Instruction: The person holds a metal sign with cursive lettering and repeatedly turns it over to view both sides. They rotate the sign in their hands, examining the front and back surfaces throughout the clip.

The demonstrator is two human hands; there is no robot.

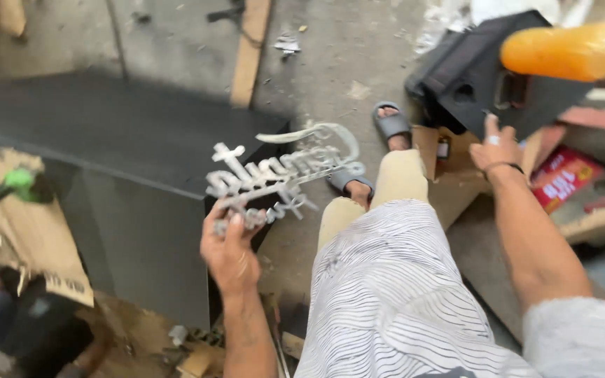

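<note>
1. At far left, well away from the dark metal box point(106, 140), a green-tipped tool point(19, 183) lies over torn cardboard point(36, 238); it is too blurred to identify further.
2. The dark metal box stands on the littered concrete floor point(344, 63) and serves as the landmark here, with a wooden strip point(250, 49) lying just behind it.
3. At the box's near right corner, the left hand point(229, 255) has its fingers wrapped around the lower end of a silvery cut-metal script ornament point(281, 171), which is raised above the box edge.
4. Right of the box, the person's knees and grey sandals point(390, 126) sit close under the ornament.
5. Well right of the box, the right hand point(496, 147) presses on a black case point(477, 77), its fingers spread flat and holding nothing; an orange bottle point(568, 50) shows above.
6. Judged risk: held only at one end, the thin ornament could bend or snag on the box corner, and its cut edges could nick the fingers or drop onto the exposed feet.
</note>
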